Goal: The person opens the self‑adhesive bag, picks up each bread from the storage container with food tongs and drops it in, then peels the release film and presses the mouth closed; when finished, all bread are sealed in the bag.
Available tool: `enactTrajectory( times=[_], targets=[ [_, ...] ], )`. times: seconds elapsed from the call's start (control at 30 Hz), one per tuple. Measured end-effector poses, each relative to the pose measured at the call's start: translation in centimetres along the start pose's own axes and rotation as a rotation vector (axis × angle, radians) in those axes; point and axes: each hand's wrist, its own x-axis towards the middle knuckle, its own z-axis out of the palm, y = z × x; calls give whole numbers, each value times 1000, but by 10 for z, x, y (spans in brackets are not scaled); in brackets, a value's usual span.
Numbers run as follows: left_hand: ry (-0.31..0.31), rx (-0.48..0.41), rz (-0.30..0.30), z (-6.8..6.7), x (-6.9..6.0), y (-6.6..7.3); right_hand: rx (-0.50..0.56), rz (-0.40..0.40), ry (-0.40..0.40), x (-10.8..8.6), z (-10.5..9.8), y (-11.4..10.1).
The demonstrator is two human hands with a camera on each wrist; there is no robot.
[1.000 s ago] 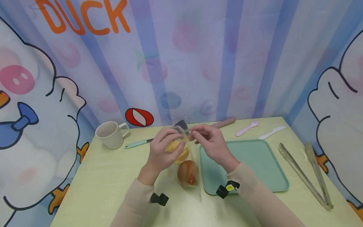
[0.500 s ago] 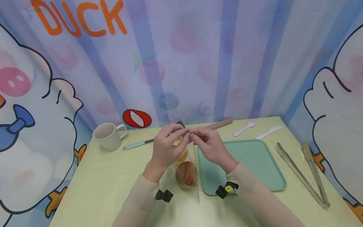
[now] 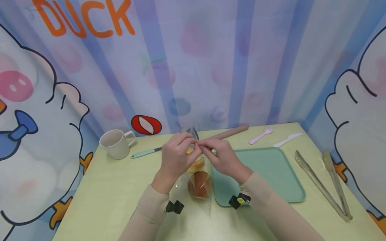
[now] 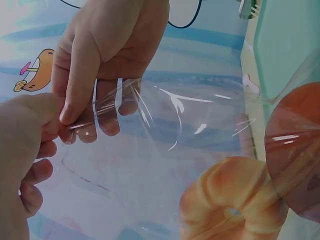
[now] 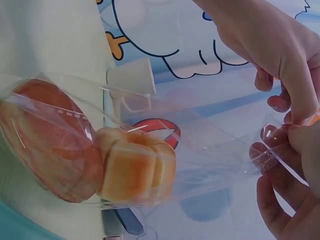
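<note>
Watching the feeds from my end, I've got both hands up near the middle of the head view, fingertips meeting over a clear bag (image 5: 210,135). The left hand (image 3: 178,152) has a narrow grip, thumb and fingers pinching the gathered plastic at the bag's end, and the right hand (image 3: 222,155) is pinching the same end just beside it, so both grips are holding film. The bag runs from the fingertips down toward the lower middle of the head frame, near the tray's left edge; can't tell from here if its bottom touches the tabletop (image 3: 114,197). Inside I can see a brown bun (image 3: 199,184) at the far end and a yellowish roll (image 4: 220,192) between it and the hands. The green tray (image 3: 268,170) sits right of centre. Over at far right are metal tongs (image 3: 321,185), spread wide, with a white knife (image 3: 287,140) and pink spoon (image 3: 261,136) above the tray. A brownish rod (image 3: 230,132) lies along the back edge. Left of the hands there's a spatula's teal handle (image 3: 144,154), then a mug (image 3: 114,145) at the tabletop's upper left corner.
</note>
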Motion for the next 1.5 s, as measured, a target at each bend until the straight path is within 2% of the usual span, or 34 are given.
enactTrajectory(
  times=[0.17,0.27,0.4,0.5,0.57,0.67,0.77,1.07,1.5],
  targets=[
    [-59,27,7,-1,1,-2,20,-1,6,0,0,0],
    [-72,19,-7,-2,1,-4,58,17,7,-1,0,1],
    [-19,-55,-27,-2,1,-6,112,54,13,-2,-1,0],
    [22,-120,-7,-2,0,-7,137,89,15,-4,-2,-1],
    [30,-141,17,-3,1,-6,146,105,15,-4,-4,-2],
    [24,-126,41,-3,1,-5,139,107,12,-3,-5,-3],
    [23,-106,46,-3,1,-4,114,81,13,-3,-5,-4],
    [78,-74,26,-1,2,-2,-68,-93,29,0,-1,-5],
    [134,51,-10,1,2,3,-147,-148,105,3,6,-10]
  ],
)
